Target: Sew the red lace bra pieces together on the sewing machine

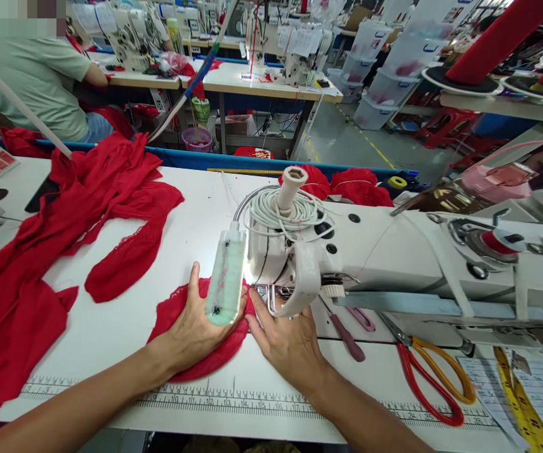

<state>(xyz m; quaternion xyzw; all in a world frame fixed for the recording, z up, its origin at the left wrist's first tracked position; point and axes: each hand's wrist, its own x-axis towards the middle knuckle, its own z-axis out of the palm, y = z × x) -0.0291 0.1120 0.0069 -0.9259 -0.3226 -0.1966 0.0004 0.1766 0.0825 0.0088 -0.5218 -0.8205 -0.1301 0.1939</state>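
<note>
A red fabric piece point(221, 360) with a curved edge lies flat on the white table beside the needle area of a sewing machine point(384, 251). My left hand point(200, 327) rests on this cloth with its thumb spread away; a pale green lamp point(226, 277) hides part of its fingers. Close to the presser foot, my right hand point(290, 343) lies with outstretched fingers, the foremost ones at the cloth's right edge. The machine's white guard covers some of that hand. Both hands are open and press down rather than grip.
A heap of red cloth point(111, 170) covers the left side. On the right lie scissors point(434, 371), a purple-handled tool point(347, 336) and a yellow tape measure point(519, 396). A printed ruler point(233, 399) runs along the front edge. Another person point(39, 88) sits beyond.
</note>
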